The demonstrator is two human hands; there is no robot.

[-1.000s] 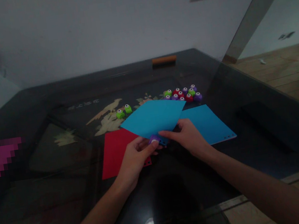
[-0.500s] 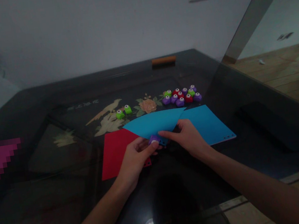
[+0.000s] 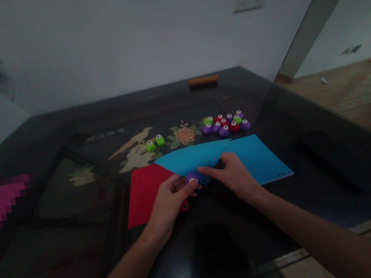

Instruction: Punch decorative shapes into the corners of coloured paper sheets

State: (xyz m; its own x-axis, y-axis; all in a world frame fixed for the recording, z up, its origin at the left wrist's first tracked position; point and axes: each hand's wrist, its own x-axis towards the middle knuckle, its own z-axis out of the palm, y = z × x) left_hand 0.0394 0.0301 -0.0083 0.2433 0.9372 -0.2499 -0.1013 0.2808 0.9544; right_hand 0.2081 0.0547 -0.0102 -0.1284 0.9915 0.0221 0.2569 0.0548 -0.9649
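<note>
My left hand (image 3: 169, 202) pinches a small purple punch (image 3: 192, 177), its thumb resting on top. The punch sits on the near edge of a blue paper sheet (image 3: 191, 158), which my right hand (image 3: 233, 173) holds by that same edge. That sheet lies nearly flat, just above the table. Under it lie a red sheet (image 3: 145, 195) on the left and another blue sheet (image 3: 261, 160) on the right, which has small holes along its near edge.
A cluster of several purple, red and green punches (image 3: 225, 123) sits beyond the sheets, with two green punches (image 3: 155, 143) to their left. An orange block (image 3: 203, 80) lies at the far edge of the dark glass table (image 3: 75, 192). Wooden floor is to the right.
The held blue sheet has dropped from tilted up towards me to nearly flat, uncovering the flower picture and the punches behind it. Both hands stayed in place.
</note>
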